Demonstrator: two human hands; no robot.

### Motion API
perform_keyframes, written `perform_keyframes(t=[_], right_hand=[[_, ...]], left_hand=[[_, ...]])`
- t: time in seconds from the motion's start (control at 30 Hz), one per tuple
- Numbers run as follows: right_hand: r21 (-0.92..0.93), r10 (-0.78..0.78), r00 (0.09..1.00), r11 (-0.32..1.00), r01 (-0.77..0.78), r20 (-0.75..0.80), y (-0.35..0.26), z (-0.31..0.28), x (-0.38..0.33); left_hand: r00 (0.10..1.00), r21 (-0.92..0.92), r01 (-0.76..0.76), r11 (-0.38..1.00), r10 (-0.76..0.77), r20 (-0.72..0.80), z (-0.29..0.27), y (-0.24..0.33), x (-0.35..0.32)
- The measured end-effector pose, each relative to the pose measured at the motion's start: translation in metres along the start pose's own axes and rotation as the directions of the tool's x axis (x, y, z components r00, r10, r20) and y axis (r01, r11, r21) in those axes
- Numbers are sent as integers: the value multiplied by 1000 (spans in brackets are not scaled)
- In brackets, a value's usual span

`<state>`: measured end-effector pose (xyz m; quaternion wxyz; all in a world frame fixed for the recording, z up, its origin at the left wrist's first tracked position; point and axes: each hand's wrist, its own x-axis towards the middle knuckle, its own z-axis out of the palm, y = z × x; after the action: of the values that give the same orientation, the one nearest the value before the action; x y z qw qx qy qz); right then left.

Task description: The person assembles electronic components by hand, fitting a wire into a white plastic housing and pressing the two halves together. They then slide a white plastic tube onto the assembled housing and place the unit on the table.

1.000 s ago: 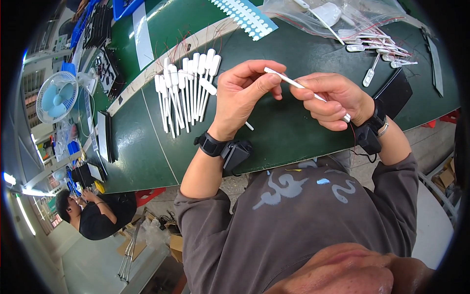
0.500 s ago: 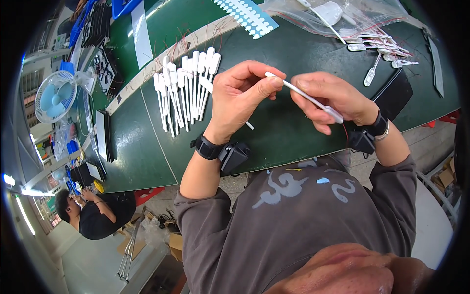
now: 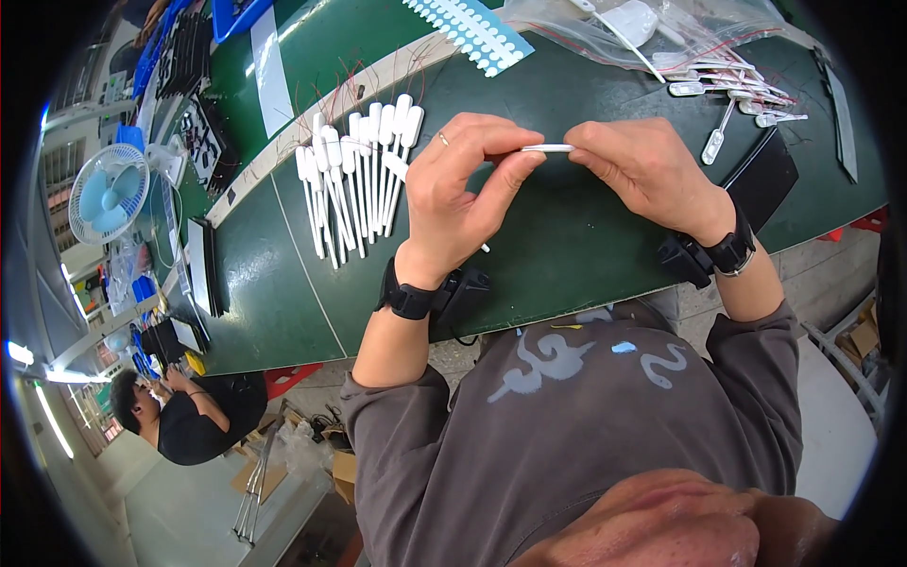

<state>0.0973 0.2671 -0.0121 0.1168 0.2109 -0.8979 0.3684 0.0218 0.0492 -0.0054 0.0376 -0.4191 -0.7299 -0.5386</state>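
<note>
A slim white stick-like piece (image 3: 548,147) is held level between my hands, only a short stretch of it showing. My left hand (image 3: 458,194) pinches its left end between thumb and fingertips. At the other end the thumb and fingers of my right hand (image 3: 652,175) close on it and hide the rest. Left of my left hand lies a row of white paddle-ended sticks (image 3: 364,142) with thin red wires at their far ends. One more stick lies partly hidden beneath my left hand.
On the green table (image 3: 529,255) lie a blue sheet of white stickers (image 3: 472,38), a clear plastic bag (image 3: 652,38), a pile of white sticks with oval windows (image 3: 723,80) and a black flat case (image 3: 763,180). A fan (image 3: 109,194) and a seated person (image 3: 194,416) are at the left.
My hands have turned the white stick from slanting to level. The right hand has shifted up, and its fingers have closed over the end; the paddle end and red wire no longer show.
</note>
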Motion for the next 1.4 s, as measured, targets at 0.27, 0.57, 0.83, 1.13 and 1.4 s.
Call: perform_keyframes(t=[0.27, 0.57, 0.83, 1.13, 1.4], right_hand=[[2, -65, 997, 998, 65, -28, 1, -2, 1], [132, 188, 980, 975, -178, -63, 12, -9, 4], [1, 110, 981, 994, -111, -159, 22, -13, 2], [-85, -33, 998, 996, 29, -57, 16, 2, 1], [-196, -188, 976, 967, 164, -114, 19, 3, 8]], left_hand=[[997, 70, -79, 994, 78, 21, 2, 1, -3], [903, -330, 390, 860, -427, -44, -13, -13, 1], [922, -38, 355, 934, -357, -151, -11, -22, 4], [962, 525, -272, 807, 241, 128, 15, -14, -3], [968, 492, -251, 833, 214, 132, 13, -15, -2]])
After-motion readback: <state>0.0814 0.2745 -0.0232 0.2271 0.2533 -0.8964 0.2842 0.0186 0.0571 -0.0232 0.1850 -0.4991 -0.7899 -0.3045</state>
